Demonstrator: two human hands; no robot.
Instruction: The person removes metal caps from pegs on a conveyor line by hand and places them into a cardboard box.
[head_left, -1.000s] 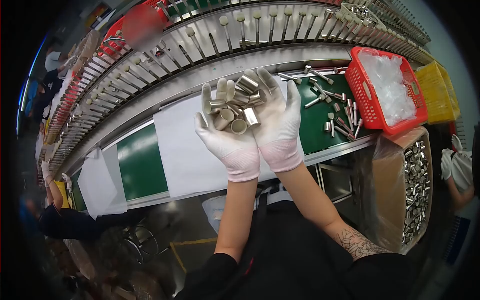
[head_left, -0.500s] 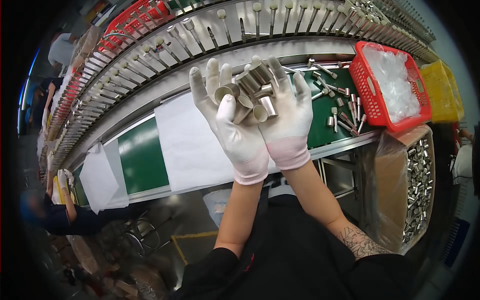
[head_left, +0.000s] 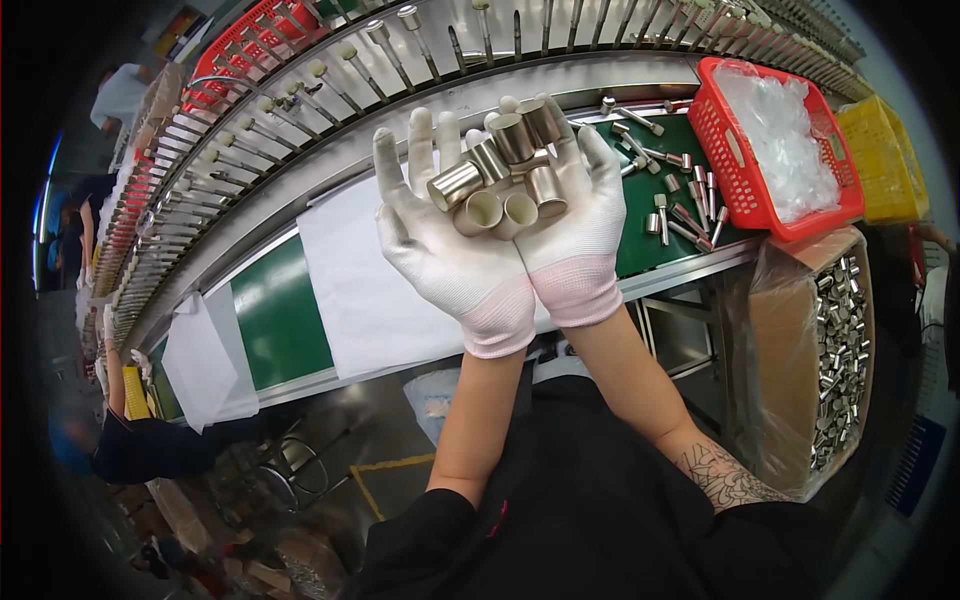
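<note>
Several shiny silver metal caps (head_left: 546,190), short hollow cylinders, lie in a loose heap across my two palms. Some show their open ends, others their closed ends or sides. My left hand (head_left: 440,258), in a white glove with a pink cuff, is cupped under the left part of the heap, its thumb held out to the side. Pressed against it at the wrist, my right hand (head_left: 590,225), gloved alike, bears the right part. The fingertips of both hands point up and away from me.
Below my hands is a green work surface (head_left: 285,310) with white paper (head_left: 360,290). Capped metal stems (head_left: 688,215) lie on the right, beside a red basket (head_left: 745,200) of clear plastic. A box of metal caps (head_left: 838,350) stands lower right. Upright spindles (head_left: 350,75) line the back.
My left thumb has moved off the caps and out to the left. The caps have shifted and turned in my palms, showing more of their sides.
</note>
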